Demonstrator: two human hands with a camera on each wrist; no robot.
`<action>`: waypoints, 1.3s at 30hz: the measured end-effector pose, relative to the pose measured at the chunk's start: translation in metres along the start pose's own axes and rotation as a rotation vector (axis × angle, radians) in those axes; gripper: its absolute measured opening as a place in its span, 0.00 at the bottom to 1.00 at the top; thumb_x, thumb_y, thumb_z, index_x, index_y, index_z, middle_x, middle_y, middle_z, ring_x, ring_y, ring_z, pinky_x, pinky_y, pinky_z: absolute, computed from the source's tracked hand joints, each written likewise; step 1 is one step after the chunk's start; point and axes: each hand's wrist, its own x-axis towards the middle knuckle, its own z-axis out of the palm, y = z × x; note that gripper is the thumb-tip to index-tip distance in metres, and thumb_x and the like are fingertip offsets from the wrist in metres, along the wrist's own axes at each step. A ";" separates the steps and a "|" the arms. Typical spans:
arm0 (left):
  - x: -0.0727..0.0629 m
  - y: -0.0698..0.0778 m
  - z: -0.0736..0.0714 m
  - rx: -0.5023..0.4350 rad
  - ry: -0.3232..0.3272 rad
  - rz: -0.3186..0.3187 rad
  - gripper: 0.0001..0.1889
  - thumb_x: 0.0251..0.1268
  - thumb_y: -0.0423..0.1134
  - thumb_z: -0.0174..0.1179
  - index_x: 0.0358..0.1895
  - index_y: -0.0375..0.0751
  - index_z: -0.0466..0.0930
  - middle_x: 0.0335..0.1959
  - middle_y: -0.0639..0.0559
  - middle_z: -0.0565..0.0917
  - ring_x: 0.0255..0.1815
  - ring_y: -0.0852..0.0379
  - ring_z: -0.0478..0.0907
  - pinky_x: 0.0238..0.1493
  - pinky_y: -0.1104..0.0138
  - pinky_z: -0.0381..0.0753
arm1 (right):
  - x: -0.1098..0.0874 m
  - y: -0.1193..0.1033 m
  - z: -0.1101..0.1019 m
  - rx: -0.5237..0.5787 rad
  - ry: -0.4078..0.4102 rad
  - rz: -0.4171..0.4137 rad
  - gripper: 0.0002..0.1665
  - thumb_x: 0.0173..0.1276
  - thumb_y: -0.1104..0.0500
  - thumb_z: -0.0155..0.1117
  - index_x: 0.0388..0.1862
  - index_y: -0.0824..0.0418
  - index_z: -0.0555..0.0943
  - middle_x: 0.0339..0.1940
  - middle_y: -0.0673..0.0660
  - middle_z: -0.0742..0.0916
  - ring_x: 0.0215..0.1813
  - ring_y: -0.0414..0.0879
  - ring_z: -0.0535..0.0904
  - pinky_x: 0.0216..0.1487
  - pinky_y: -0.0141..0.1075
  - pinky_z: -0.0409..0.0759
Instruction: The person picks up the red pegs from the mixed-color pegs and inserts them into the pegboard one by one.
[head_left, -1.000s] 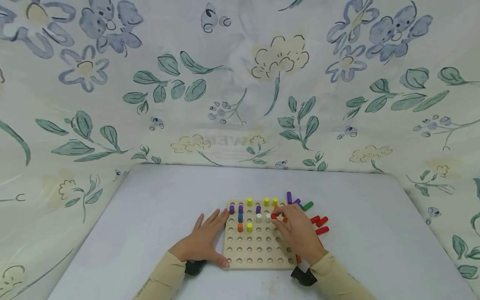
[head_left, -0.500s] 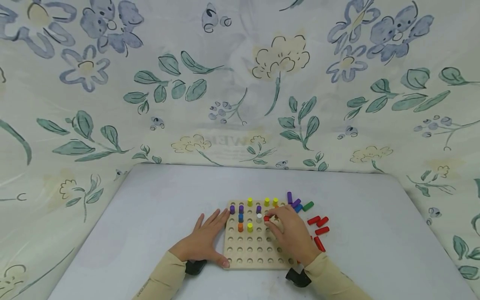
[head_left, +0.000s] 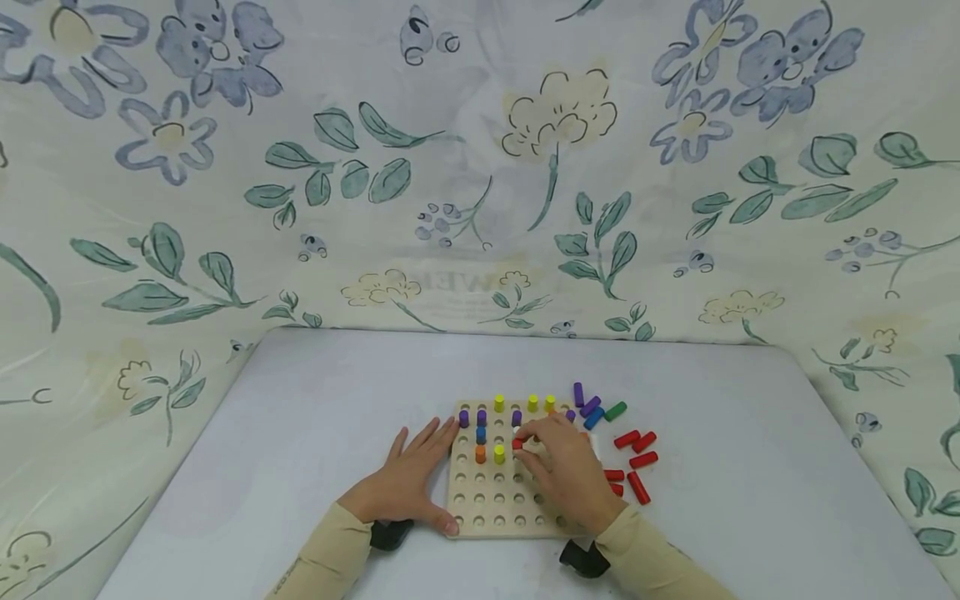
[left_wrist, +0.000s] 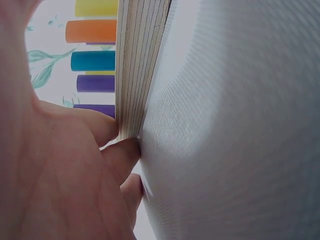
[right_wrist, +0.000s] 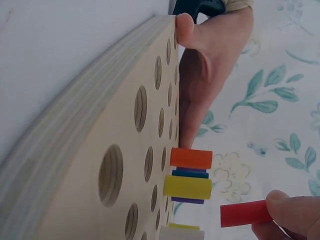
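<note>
A wooden pegboard [head_left: 480, 529] with rows of round holes lies flat on the table, several coloured pegs standing in its far rows. My left hand [head_left: 405, 483] is spread along the board's left edge, thumb at the near corner, fingers straight and touching the side. My right hand [head_left: 573, 475] is over the board and pinches a red peg [right_wrist: 245, 213] between thumb and fingertip. In the right wrist view that peg is apart from the board, beyond a yellow peg [right_wrist: 188, 187] and an orange peg [right_wrist: 191, 158]. The right hand hides part of the board's right side.
Loose red pegs [head_left: 637, 487] lie on the white table [head_left: 720, 517] right of the board. Purple, blue and green pegs, including a green peg [head_left: 616, 412], lie by its far right corner. A floral cloth [head_left: 480, 167] hangs behind the table.
My right hand has moved left across the board with the red peg, past the white pegs, and slightly nearer. The left hand stays in place.
</note>
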 end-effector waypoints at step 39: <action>0.002 -0.004 0.002 0.016 0.009 0.037 0.73 0.34 0.70 0.77 0.82 0.41 0.45 0.83 0.46 0.48 0.83 0.42 0.38 0.75 0.37 0.27 | 0.010 -0.027 0.026 0.064 -0.201 0.000 0.11 0.73 0.55 0.66 0.51 0.55 0.84 0.45 0.46 0.87 0.50 0.41 0.77 0.53 0.36 0.81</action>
